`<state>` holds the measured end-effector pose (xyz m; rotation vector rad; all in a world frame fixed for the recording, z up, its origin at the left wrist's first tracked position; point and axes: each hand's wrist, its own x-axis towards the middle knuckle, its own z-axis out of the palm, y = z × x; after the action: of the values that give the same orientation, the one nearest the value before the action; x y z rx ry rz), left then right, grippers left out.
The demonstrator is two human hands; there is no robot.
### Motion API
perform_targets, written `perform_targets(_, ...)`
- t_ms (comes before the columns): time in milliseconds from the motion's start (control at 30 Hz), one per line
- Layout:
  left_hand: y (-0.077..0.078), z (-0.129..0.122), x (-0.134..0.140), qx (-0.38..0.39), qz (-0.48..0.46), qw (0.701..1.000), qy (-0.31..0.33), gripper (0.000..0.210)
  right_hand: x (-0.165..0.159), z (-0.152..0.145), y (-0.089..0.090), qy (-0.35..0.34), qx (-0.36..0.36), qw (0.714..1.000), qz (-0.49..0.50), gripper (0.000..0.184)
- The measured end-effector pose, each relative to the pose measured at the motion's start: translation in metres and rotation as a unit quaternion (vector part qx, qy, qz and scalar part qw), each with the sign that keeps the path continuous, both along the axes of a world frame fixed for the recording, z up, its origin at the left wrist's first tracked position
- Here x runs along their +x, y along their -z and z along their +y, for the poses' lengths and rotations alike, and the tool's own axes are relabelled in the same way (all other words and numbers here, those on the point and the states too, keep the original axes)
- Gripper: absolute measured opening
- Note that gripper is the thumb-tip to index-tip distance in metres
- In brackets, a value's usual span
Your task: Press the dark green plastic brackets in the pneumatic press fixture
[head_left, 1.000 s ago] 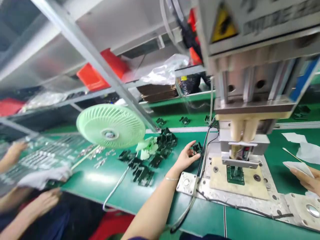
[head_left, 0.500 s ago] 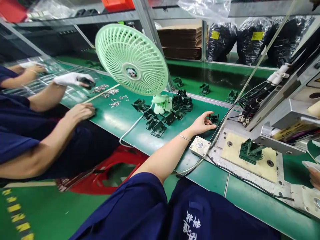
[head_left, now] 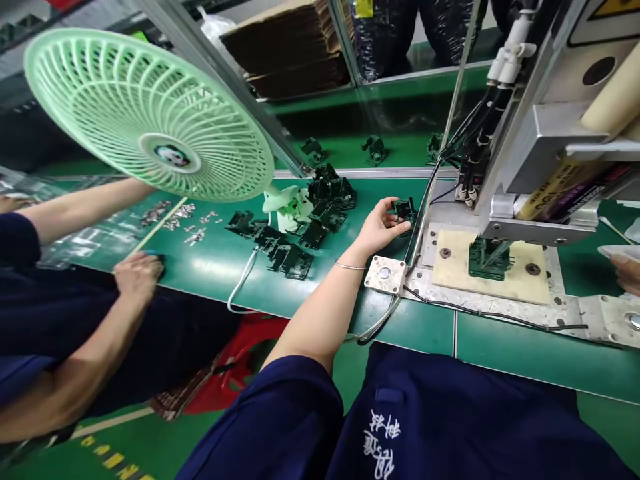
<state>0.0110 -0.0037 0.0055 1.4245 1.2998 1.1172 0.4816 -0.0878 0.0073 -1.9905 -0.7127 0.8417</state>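
Note:
My left hand, with a thin bracelet at the wrist, has its thumb and fingers closed on a small dark green plastic housing just above the green bench, beside the cables. My right hand shows only in part at the right edge, by something white; its grip is cut off. Between my hands, another dark green plastic housing sits on the cream plate of a press machine, beneath the press head. Several more such housings lie grouped on the bench left of my left hand.
A white button box is beside my left forearm, with cables running past it. The green fan stands at the left. Beyond it a co-worker's arm reaches over the bench near small metal parts. Several housings stand on the back ledge.
The view has turned and moved nearer the press, so the fan appears larger and farther left. My left hand still holds the housing, now tilted differently. The co-worker's gloved hand has gone behind the fan.

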Motion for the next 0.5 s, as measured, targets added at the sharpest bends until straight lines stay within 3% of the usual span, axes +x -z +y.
perform_targets(233, -0.001, 0.000, 0.001, -0.003, 0.004, 1.000, -0.005, 0.084, -0.018, -0.003, -0.020, 0.007, -0.025, 0.999, 0.035, 0.064)
perform_targets(500, 0.001, 0.001, -0.003, 0.007, 0.018, 1.000, 0.001, 0.079, -0.012, -0.001, -0.013, 0.010, -0.035, 0.999, 0.035, 0.058)
